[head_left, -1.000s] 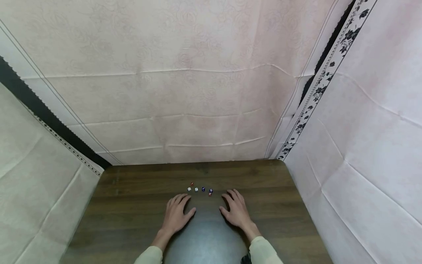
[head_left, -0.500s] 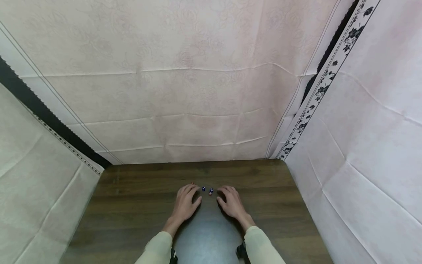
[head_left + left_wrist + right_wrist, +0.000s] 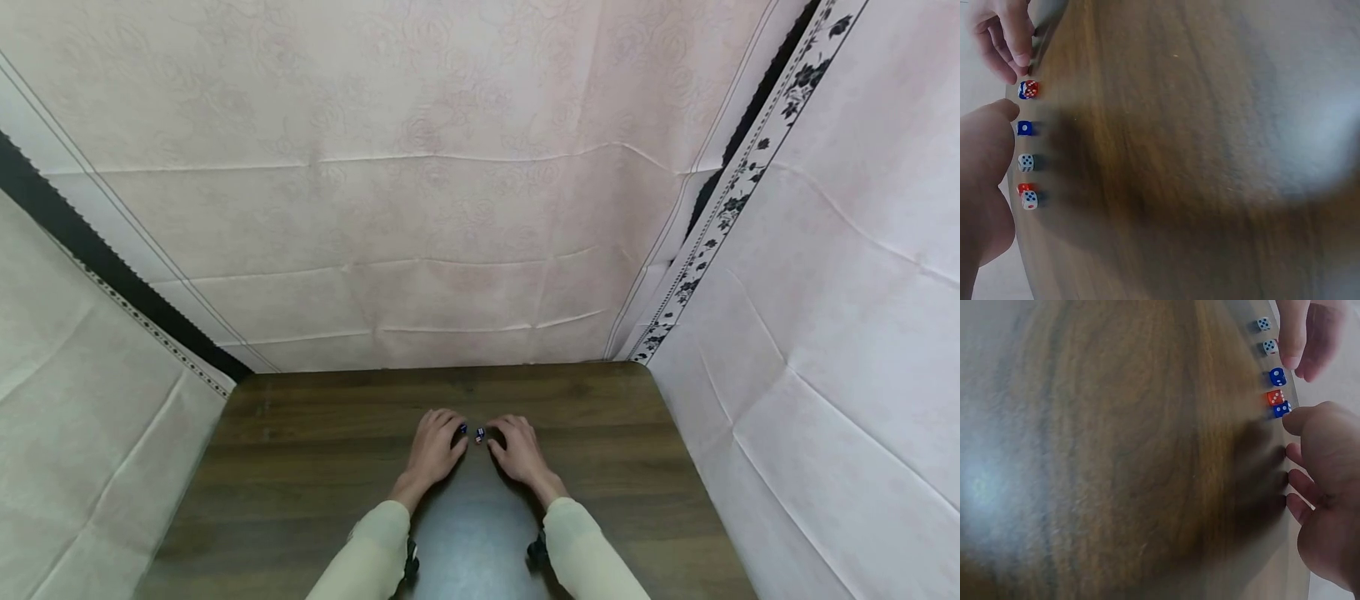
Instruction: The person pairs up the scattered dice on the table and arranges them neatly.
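Observation:
My left hand (image 3: 435,446) arches over the table with relaxed, bent fingers, beside a blue die (image 3: 463,428). Opposite it, my right hand (image 3: 517,450) rests with fingers bent next to another blue die (image 3: 481,432) and a red die (image 3: 478,441). The left hand hides the remaining dice in the head view. In the left wrist view, a white die (image 3: 1025,163), a second white die (image 3: 1029,200) and a red die (image 3: 1024,187) lie by the left hand. The right thumb is close to the blue die (image 3: 1282,410); I cannot tell whether they touch. Neither hand grasps a die.
The dice stand in a rough row on a dark wooden table (image 3: 300,467). A pale patterned cloth (image 3: 450,250) hangs behind the table's far edge, with more cloth at the right (image 3: 847,333) and left (image 3: 75,400).
Both hands have moved inward and slightly forward, closing in on the dice from either side. The left hand now covers the white dice and the far red die in the head view.

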Action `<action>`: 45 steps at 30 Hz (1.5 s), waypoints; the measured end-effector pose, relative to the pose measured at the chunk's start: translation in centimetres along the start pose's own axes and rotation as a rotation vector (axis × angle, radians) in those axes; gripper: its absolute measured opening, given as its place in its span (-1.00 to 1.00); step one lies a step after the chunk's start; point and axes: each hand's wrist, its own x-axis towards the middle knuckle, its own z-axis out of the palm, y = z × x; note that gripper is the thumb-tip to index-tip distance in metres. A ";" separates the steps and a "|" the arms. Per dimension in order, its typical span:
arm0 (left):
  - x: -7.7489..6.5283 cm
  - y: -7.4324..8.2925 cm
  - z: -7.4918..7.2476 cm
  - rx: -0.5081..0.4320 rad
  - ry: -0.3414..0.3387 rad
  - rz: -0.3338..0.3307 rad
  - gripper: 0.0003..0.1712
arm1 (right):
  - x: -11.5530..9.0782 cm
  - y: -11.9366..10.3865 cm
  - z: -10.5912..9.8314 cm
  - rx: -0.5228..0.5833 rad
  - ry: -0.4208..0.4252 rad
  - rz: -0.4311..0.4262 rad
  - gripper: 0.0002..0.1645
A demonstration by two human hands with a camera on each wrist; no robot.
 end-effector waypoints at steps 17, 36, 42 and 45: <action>0.4 -0.9 1.4 0.102 -0.001 -0.019 -0.68 | 1.2 -0.9 0.3 0.017 -0.054 0.037 -0.68; 0.5 -1.4 1.9 0.132 0.004 -0.050 -0.80 | 1.2 -1.5 0.9 -0.015 0.021 0.085 -0.78; 0.6 -1.0 1.7 0.084 0.006 -0.067 -0.80 | 1.0 -1.2 1.0 0.009 0.040 0.098 -0.78; 0.7 -0.9 1.5 0.058 0.011 -0.068 -0.79 | 1.0 -0.8 1.2 0.009 0.044 0.101 -0.78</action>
